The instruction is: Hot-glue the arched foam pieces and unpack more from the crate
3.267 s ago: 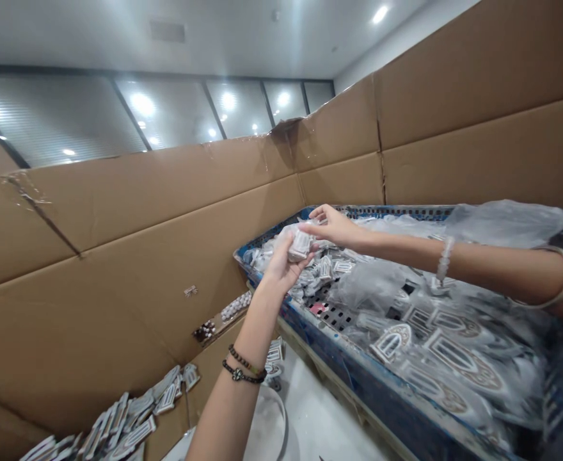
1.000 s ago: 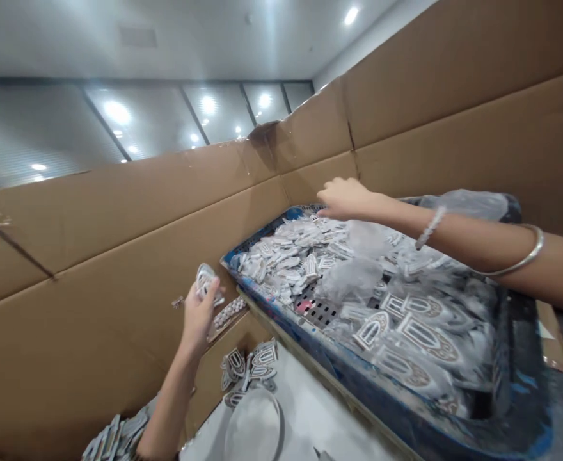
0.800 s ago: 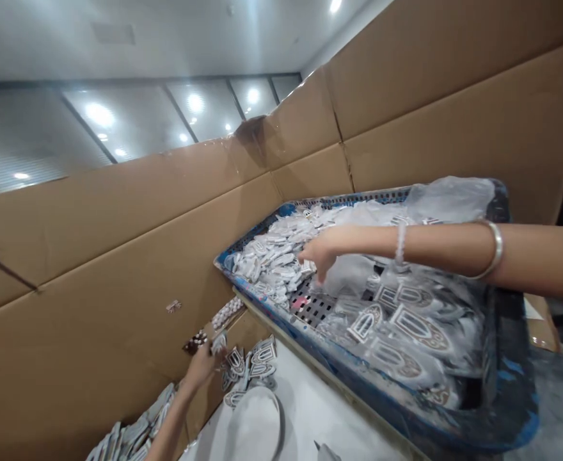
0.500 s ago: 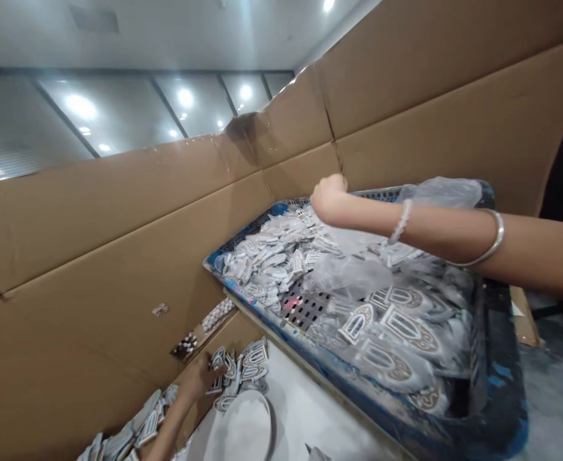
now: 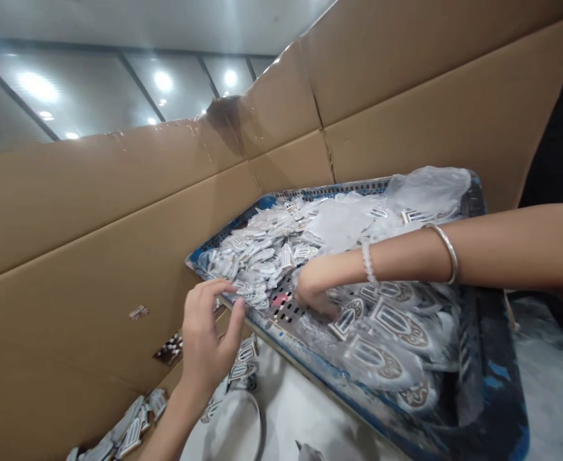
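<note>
Arch-shaped pieces (image 5: 399, 326), right of centre, in a perforated plastic tray (image 5: 497, 390).
Left hand (image 5: 209, 333), centre-left: fingers curved, thumb spread, nothing gripped. Right hand (image 5: 316, 285), centre: fingers down among the pieces; grip cannot be determined. Wrinkled clear bag (image 5: 428, 189), upper right; creased cardboard (image 5: 420, 96) behind.

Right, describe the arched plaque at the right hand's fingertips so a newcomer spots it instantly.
Find the blue plastic crate beside the cardboard wall, then the right hand inside it. The arched plaque lies at its fingertips. In the picture, its rounded end points up and right; the bagged plaques beside it point down and right.
</note>
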A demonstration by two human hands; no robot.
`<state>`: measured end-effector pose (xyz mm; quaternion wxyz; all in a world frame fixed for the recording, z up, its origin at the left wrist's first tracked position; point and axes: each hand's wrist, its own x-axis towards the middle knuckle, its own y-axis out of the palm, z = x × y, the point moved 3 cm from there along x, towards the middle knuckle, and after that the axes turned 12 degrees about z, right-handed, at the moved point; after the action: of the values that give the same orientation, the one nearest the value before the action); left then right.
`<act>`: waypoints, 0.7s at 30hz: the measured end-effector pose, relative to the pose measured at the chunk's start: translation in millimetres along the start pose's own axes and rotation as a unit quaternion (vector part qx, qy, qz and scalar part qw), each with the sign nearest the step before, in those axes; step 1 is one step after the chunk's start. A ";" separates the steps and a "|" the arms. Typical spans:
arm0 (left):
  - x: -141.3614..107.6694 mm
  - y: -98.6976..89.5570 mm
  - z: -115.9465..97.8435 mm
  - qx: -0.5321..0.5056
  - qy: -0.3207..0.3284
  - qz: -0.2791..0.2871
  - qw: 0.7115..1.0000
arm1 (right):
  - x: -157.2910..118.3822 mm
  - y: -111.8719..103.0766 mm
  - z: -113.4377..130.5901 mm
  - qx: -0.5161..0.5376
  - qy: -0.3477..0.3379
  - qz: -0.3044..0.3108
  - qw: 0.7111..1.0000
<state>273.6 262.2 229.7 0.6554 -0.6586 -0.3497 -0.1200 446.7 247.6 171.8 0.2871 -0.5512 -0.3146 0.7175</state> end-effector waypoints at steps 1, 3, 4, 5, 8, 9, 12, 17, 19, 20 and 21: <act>9.1 1.8 -9.1 -0.030 -0.006 0.028 0.999 | 0.2 1.6 -5.6 -0.009 0.030 0.029 0.999; 28.6 9.5 -18.9 -0.085 -0.026 0.086 0.992 | -1.1 2.7 -16.0 -0.036 0.087 0.096 0.991; 39.0 15.4 -20.0 -0.114 -0.040 0.115 0.986 | -2.1 1.5 -19.8 -0.042 0.101 0.112 0.988; 49.6 22.6 -19.1 -0.150 -0.055 0.141 0.977 | -3.3 -0.4 -22.9 -0.045 0.110 0.121 0.986; 78.7 49.3 -8.3 -0.300 -0.130 0.213 0.921 | -9.5 -10.2 -29.9 -0.036 0.114 0.120 0.986; 85.9 58.0 -3.3 -0.357 -0.171 0.224 0.891 | -13.5 -15.3 -32.2 -0.028 0.109 0.112 0.987; 95.3 76.9 9.1 -0.473 -0.319 0.248 0.783 | -33.6 -38.0 -41.1 0.001 0.076 0.048 0.996; 87.3 80.3 6.3 -0.574 -0.380 0.321 0.650 | -78.9 -79.9 -59.2 0.073 -0.007 -0.137 0.988; 85.4 77.9 4.6 -0.617 -0.371 0.292 0.630 | -89.1 -87.5 -62.8 0.118 -0.045 -0.185 0.975; 85.3 77.1 5.1 -0.633 -0.370 0.264 0.627 | -91.8 -89.4 -63.3 0.155 -0.070 -0.210 0.963; 85.7 76.4 6.5 -0.646 -0.369 0.231 0.627 | -93.0 -90.4 -63.4 0.199 -0.092 -0.238 0.946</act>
<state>381.2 302.3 222.3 -0.1152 -0.9616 -0.2312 0.0932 535.4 243.3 285.7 0.5233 -0.3232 -0.3126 0.7239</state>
